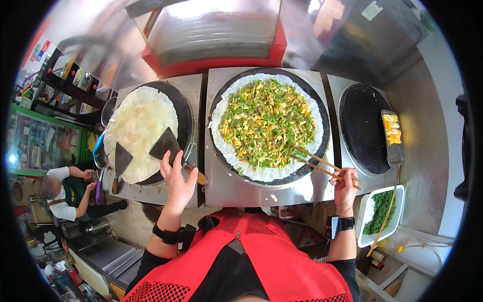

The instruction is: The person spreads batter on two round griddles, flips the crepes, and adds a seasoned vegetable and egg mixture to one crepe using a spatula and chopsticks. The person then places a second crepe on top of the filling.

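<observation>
Between the fingers of my right hand point(345, 185) is a pair of wooden chopsticks point(324, 162), their tips in the lower right edge of a chopped vegetable filling point(268, 122). That filling covers a thin pale flatbread point(256, 174) on the middle round griddle point(325, 128). My left hand point(177, 173) hovers by the left griddle point(185, 113), fingers spread, over a broad metal scraper point(166, 144) with a wooden handle. Whether it touches the handle is unclear. A second scraper point(122, 158) and a cooked flatbread point(141, 120) lie on that griddle.
The right griddle point(360, 128) bears a metal tray point(395, 153) with several golden rolls point(391, 126). Below it, a white tub point(398, 215) holds chopped greens point(381, 211), with a thin wooden stick point(386, 219) across it. At left a person point(71, 192) sits holding a phone.
</observation>
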A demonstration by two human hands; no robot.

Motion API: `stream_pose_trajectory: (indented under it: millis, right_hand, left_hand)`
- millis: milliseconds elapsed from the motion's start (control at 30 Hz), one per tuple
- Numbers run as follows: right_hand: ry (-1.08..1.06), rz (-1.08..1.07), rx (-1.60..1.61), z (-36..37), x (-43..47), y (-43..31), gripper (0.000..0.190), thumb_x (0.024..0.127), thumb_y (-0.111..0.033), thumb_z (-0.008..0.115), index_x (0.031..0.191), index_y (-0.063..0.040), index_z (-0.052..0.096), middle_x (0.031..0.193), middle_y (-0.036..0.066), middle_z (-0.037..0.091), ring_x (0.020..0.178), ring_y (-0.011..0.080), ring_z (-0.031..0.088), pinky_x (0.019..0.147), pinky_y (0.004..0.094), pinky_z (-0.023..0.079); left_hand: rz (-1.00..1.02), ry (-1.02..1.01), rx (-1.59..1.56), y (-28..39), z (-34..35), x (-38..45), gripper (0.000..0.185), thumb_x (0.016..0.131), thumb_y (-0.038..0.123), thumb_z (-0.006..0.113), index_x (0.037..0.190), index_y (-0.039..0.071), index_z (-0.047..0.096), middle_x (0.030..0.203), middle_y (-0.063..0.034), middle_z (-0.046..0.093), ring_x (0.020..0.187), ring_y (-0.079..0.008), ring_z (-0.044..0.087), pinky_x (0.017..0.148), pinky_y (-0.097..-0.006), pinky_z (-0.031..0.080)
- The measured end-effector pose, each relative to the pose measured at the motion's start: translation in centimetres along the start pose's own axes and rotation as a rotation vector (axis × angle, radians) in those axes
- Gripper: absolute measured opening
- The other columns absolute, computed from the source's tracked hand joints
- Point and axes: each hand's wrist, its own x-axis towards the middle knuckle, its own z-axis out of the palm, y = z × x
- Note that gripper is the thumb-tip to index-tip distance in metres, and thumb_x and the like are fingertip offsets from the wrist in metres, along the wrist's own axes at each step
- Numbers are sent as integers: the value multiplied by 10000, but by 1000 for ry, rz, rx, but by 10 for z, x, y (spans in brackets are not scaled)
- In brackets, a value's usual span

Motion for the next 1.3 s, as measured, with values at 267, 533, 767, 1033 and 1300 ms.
stream_pose_trajectory:
  millis: [267,533,767,1033,1300]
  right_hand:
    - [-83,-46,-118,43,-2,-18,206,1029,-249,477,1005,-53,535,828,126,650,643,195,639,571,265,509]
    - [-393,72,-206,113,-10,2,234,1013,-259,523,987,-27,538,829,159,681,638,221,672,572,299,548]
    - [-397,80,-222,111,-11,8,224,1014,-245,522,979,-24,544,829,159,678,638,221,673,572,292,546]
    - [-152,-61,-180,75,2,-2,225,1026,-256,489,999,-40,549,835,134,673,649,212,664,575,278,522]
    - [-219,-58,-176,132,8,15,194,1023,-223,502,1024,-35,550,860,143,674,681,223,677,610,306,558]
  left_hand:
    - [-67,6,-14,-2,-4,-7,631,795,161,739,1367,89,481,1478,-222,275,1357,-414,246,1116,-501,231]
    - [-59,27,-9,-1,-6,-10,658,774,159,755,1362,76,472,1461,-239,281,1341,-429,247,1103,-528,244]
    - [-93,50,-24,-16,-11,-22,656,774,148,757,1362,77,475,1463,-244,276,1342,-426,245,1104,-528,242]
    - [-99,31,-27,-15,-13,-21,656,774,157,756,1361,77,475,1462,-247,276,1345,-425,245,1105,-520,246]
    - [-71,9,-43,-5,-7,-15,646,764,163,757,1345,71,491,1449,-247,296,1334,-428,258,1102,-527,247]
